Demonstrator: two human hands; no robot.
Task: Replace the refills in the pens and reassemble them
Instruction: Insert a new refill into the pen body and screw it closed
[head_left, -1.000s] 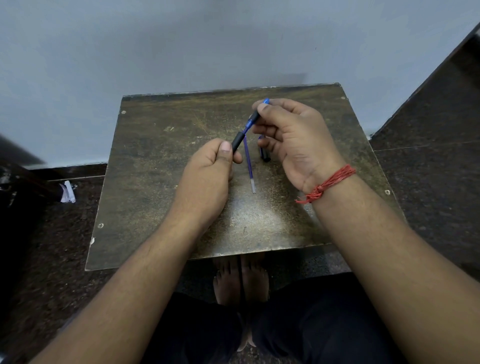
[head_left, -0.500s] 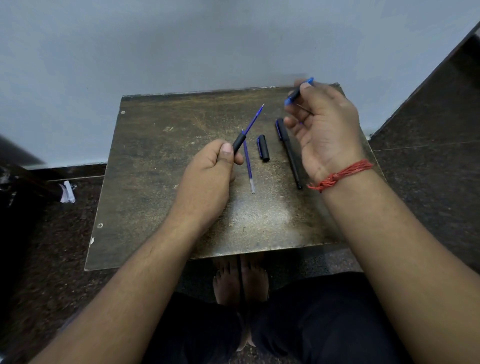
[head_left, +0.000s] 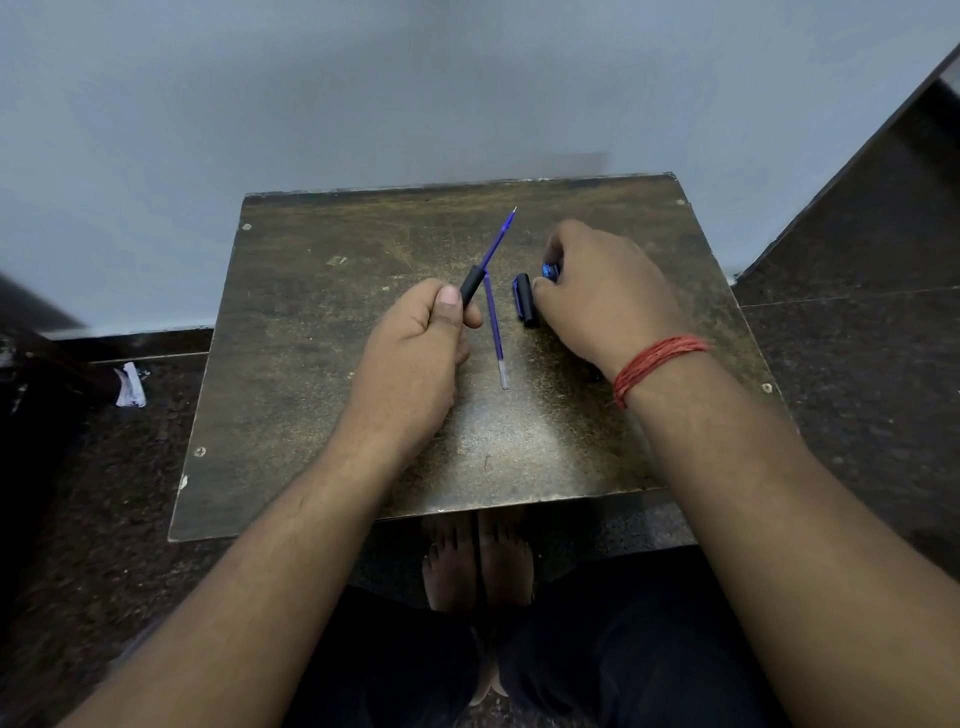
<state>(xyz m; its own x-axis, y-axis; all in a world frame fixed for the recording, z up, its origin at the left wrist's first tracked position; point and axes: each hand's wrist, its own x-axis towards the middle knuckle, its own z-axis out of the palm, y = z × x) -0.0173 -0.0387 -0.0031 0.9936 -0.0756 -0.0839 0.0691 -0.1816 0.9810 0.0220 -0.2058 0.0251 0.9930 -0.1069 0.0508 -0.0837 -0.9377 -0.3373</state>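
Two hands work over the table (head_left: 311, 364): left hand (head_left: 410, 358) grips the pen barrel (head_left: 471, 286) (refill sticking out), right hand (head_left: 602, 296) pinches a blue tip piece (head_left: 549, 270) beside the black cap (head_left: 523, 299); a spare refill (head_left: 494, 327) lies between them.

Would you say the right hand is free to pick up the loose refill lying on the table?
Probably yes: the loose refill lies uncovered between the hands, beside the right hand, though its fingers already seem occupied with a blue piece.

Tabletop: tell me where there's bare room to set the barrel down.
Free: the table's whole left half, left of the left hand, and the near strip between both wrists. Crowded: the middle, where the loose refill, black cap and right hand sit close together.
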